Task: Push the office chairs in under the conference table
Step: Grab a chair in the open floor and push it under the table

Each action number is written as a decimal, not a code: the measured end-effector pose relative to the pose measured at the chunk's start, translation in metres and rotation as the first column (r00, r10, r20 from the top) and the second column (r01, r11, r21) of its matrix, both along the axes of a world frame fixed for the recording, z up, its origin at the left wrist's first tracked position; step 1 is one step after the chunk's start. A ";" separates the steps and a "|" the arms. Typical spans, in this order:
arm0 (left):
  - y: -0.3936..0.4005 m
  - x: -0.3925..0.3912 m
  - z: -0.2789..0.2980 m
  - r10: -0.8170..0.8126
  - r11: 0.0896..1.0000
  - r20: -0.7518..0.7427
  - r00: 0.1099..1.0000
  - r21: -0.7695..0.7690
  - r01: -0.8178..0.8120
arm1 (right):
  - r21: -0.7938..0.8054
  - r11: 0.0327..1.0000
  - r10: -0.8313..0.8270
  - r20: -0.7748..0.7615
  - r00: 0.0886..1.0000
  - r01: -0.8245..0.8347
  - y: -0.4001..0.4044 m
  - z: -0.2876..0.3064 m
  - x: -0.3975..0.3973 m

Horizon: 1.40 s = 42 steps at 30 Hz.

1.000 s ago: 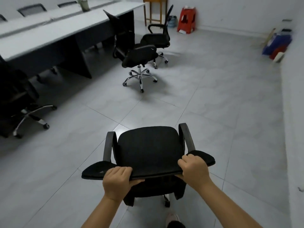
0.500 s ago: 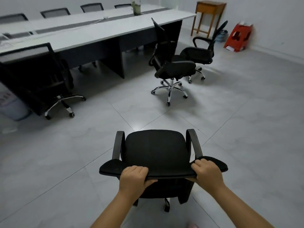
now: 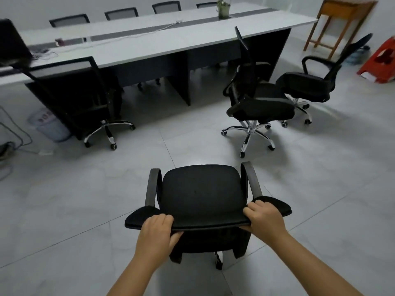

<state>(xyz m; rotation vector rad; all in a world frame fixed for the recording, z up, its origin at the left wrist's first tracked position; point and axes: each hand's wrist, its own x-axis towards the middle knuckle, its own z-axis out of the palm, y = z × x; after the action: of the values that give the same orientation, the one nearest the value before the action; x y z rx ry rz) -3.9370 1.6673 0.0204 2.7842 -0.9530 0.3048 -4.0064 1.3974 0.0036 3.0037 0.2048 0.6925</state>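
Black mesh fills your grip: you hold the top edge of the chair's backrest (image 3: 188, 223) with both hands, and the chair sits on open floor, well apart from the conference table (image 3: 132, 50).

Compared with a second ago, your view has swung left and the table now spans the frame, its open bay under the top facing you. I judge that you have turned the chair toward that gap, so the push straight in comes next.

Going left to right: a pale waste bin (image 3: 50, 124) stands by the table's end panel, with loose cables on the floor beside it. Next, one office chair (image 3: 85, 99) already sits tucked against the table. Your left hand (image 3: 157, 233) is clamped on the backrest rim, fingers curled over the top and thumb beneath. Your right hand (image 3: 264, 218) is clamped on the rim's other side in the same way. Beyond it, two more chairs (image 3: 260, 107) stand out from the table, close together, still to be pushed in. A wooden stand (image 3: 342, 16) and a red stool (image 3: 378, 65) sit at the far right.

No brand or label is legible; the bin's markings are too blurred to read.
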 end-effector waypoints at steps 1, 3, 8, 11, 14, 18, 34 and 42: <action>-0.011 0.007 0.002 0.004 0.999 0.014 1.000 0.038 -0.004 | 0.001 1.000 0.017 -0.001 1.000 -0.017 -0.013 0.002 0.013; -0.031 0.024 0.006 0.020 0.996 0.025 0.999 0.088 -0.022 | 0.003 0.998 0.063 0.003 0.998 -0.063 -0.034 0.003 0.038; -0.065 0.084 -0.002 -0.044 0.997 0.141 0.989 0.064 0.035 | -0.003 0.993 0.119 0.023 0.993 -0.119 -0.079 0.001 0.104; -0.081 0.117 -0.009 -0.022 0.998 0.239 0.971 -0.058 0.037 | 0.008 0.993 0.114 0.039 0.993 -0.114 -0.098 -0.001 0.142; -0.089 0.154 -0.011 0.013 0.996 0.254 0.967 -0.090 0.011 | 0.016 0.989 0.146 0.091 0.985 -0.148 -0.107 -0.001 0.185; -0.095 0.221 -0.010 0.054 0.993 0.258 0.965 -0.114 -0.026 | 0.001 0.987 0.159 0.048 0.986 -0.159 -0.110 0.006 0.258; -0.079 0.485 -0.006 0.178 0.984 0.284 0.942 -0.070 -0.165 | -0.042 0.980 0.198 0.089 0.976 -0.195 -0.091 0.003 0.552; -0.069 0.592 -0.007 0.242 0.969 0.168 0.956 0.010 -0.247 | 0.006 0.964 0.263 0.142 0.954 -0.266 -0.082 0.001 0.685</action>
<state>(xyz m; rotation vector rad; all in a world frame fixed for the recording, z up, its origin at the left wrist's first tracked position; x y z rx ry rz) -3.3454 1.5980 0.0136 2.9452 -0.6469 0.5691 -3.3216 1.3154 0.0042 2.9643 0.6046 0.9299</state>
